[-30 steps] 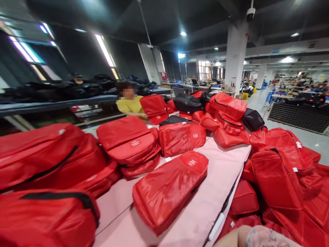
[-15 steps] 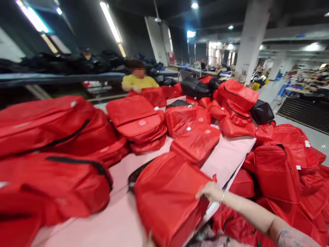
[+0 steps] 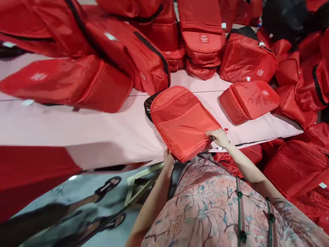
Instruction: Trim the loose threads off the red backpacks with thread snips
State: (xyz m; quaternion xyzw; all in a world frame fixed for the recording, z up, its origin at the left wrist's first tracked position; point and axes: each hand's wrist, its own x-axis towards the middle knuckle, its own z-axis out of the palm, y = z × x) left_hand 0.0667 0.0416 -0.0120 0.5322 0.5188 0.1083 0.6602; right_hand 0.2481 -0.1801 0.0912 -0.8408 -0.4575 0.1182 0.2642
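Note:
A red bag [image 3: 185,120] lies in front of me on the pink-covered table [image 3: 97,127], with a black part showing at its far left edge. My right hand [image 3: 218,137] pinches its near right side, and a bracelet circles that wrist. At the bag's near left corner, my left hand [image 3: 169,158] grips the edge, its fingertips partly hidden by the bag. Just beyond my right hand is another red bag [image 3: 253,101] with a small pale print.
Piled red bags [image 3: 203,37] line the far side, with a black bag [image 3: 285,20] at the back right. More red bags [image 3: 295,168] are heaped lower right. Another person's sandalled foot [image 3: 109,187] and red fabric [image 3: 33,175] appear at lower left.
My view has swung down and left. A second bag, absent at first, came under my right hand and is now turned on the table, while the earlier bag lies farther off.

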